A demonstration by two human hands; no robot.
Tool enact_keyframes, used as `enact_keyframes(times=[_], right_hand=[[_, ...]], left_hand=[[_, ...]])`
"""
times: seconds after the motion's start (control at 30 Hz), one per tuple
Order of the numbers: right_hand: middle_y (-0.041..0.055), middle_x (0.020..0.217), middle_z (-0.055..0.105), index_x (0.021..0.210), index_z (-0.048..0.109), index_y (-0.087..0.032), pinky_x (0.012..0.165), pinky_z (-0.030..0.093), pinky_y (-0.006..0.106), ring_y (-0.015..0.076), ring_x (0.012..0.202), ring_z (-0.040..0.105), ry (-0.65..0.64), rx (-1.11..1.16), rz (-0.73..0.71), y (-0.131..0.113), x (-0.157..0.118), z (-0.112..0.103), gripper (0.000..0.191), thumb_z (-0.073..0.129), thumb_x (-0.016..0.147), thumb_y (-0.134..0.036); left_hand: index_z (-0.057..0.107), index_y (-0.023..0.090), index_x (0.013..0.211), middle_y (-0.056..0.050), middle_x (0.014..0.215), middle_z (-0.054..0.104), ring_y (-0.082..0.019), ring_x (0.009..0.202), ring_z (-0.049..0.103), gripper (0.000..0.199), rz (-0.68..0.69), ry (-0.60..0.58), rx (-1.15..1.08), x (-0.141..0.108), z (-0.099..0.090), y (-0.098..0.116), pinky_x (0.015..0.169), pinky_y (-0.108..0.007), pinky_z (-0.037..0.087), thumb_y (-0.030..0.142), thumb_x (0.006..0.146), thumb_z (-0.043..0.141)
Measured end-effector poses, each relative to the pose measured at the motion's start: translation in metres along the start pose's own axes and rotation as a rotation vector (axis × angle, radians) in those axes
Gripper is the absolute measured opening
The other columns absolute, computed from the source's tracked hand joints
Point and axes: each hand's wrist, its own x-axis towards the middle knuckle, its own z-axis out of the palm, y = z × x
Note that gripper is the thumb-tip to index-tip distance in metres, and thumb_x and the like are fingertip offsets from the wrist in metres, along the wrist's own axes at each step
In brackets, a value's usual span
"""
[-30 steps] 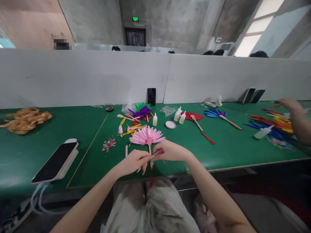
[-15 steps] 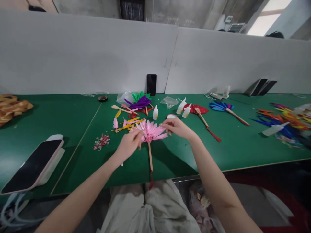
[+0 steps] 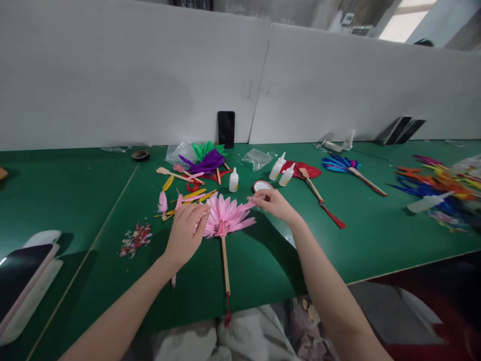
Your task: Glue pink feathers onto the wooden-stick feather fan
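Note:
A pink feather fan lies in front of me on the green table, its wooden handle and red tassel pointing toward my lap. My left hand curls round the left edge of its feathers; the thumb is partly hidden. Thumb and fingers of my right hand pinch a pink feather at the fan's upper right. Just beyond that hand is a round white dish. Loose yellow feathers and a pink feather lie past my left hand.
Glue bottles stand behind the fan. Purple, red and blue feather fans lie farther back. Feather scraps are at left, near a phone. Another phone leans on the white partition.
The view has tilted down and moved closer to the fan. My left hand has turned flatter, its fingers now over the fan's left edge. My right hand keeps its pinch at the upper right.

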Motion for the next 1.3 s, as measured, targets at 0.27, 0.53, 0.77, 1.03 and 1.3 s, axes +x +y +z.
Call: enact_keyframes(times=[0.27, 0.53, 0.77, 1.03, 1.3], right_hand=[[0.0009, 0.054, 0.062, 0.073, 0.062, -0.014, 0.040, 0.040, 0.019, 0.0082, 0.041, 0.052, -0.098, 0.090, 0.134, 0.004, -0.008, 0.003, 0.036, 0.067, 0.072, -0.049], [0.0010, 0.054, 0.064, 0.073, 0.062, -0.015, 0.040, 0.043, 0.020, 0.0091, 0.041, 0.054, -0.084, 0.076, 0.164, 0.003, -0.010, 0.009, 0.031, 0.067, 0.074, -0.046], [0.0016, 0.054, 0.064, 0.073, 0.062, -0.014, 0.041, 0.043, 0.019, 0.0088, 0.040, 0.054, -0.122, 0.099, 0.177, 0.005, -0.008, 0.015, 0.034, 0.065, 0.075, -0.048], [0.0006, 0.053, 0.062, 0.070, 0.060, -0.014, 0.039, 0.040, 0.019, 0.0083, 0.038, 0.053, -0.121, 0.122, 0.203, 0.005, -0.007, 0.018, 0.037, 0.066, 0.073, -0.051], [0.0003, 0.052, 0.063, 0.070, 0.061, -0.014, 0.038, 0.039, 0.019, 0.0085, 0.038, 0.053, -0.146, 0.195, 0.200, 0.002, -0.006, 0.023, 0.039, 0.067, 0.071, -0.052]], left_hand=[[0.059, 0.018, 0.101, -0.006, 0.096, 0.063, -0.020, 0.095, 0.054, 0.018, -0.071, -0.033, -0.069, -0.012, -0.004, -0.007, 0.086, -0.032, 0.043, 0.016, 0.088, 0.046], [0.059, 0.020, 0.101, -0.005, 0.094, 0.063, -0.019, 0.094, 0.055, 0.017, -0.097, -0.088, -0.092, -0.013, -0.002, -0.002, 0.085, -0.034, 0.044, 0.017, 0.088, 0.047], [0.058, 0.020, 0.103, -0.005, 0.094, 0.064, -0.020, 0.095, 0.054, 0.020, -0.106, -0.130, -0.101, -0.015, -0.002, -0.001, 0.085, -0.035, 0.044, 0.018, 0.089, 0.044], [0.059, 0.019, 0.100, -0.005, 0.094, 0.063, -0.020, 0.094, 0.054, 0.019, -0.124, -0.158, -0.098, -0.013, -0.002, -0.002, 0.085, -0.035, 0.043, 0.020, 0.089, 0.044], [0.059, 0.019, 0.101, -0.005, 0.094, 0.062, -0.020, 0.094, 0.052, 0.019, -0.119, -0.188, -0.097, -0.015, 0.000, -0.003, 0.084, -0.035, 0.043, 0.018, 0.089, 0.044]])
